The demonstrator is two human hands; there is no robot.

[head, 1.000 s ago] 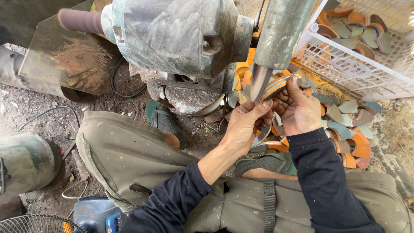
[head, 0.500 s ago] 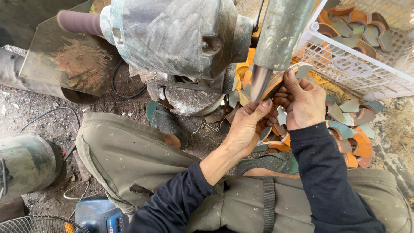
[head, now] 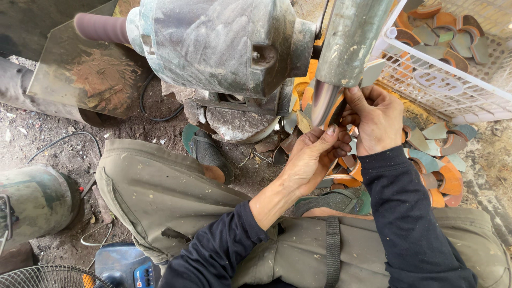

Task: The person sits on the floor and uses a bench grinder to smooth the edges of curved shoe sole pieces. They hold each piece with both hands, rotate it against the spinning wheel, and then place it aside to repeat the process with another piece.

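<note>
Both my hands are raised to the lower end of a grey metal spindle [head: 341, 58] on a bench grinder [head: 213, 42]. My left hand [head: 314, 154] and my right hand [head: 376, 120] pinch one curved orange piece [head: 337, 111] between their fingertips and press it against the shiny worn tip of the spindle. Most of the piece is hidden by my fingers. Dark sleeves cover both forearms. My knees in olive trousers [head: 160, 197] fill the lower part of the view.
A white plastic basket [head: 453, 85] at top right holds several curved orange and green pieces. More such pieces [head: 437, 170] lie on the ground under my hands. A sandal [head: 205, 152], cables, a green cylinder [head: 32, 200] and a fan grille [head: 48, 277] sit at the left.
Both hands have risen from the pile on the ground up to the spindle tip, bringing the orange piece against it. The right hand now sits higher than before.
</note>
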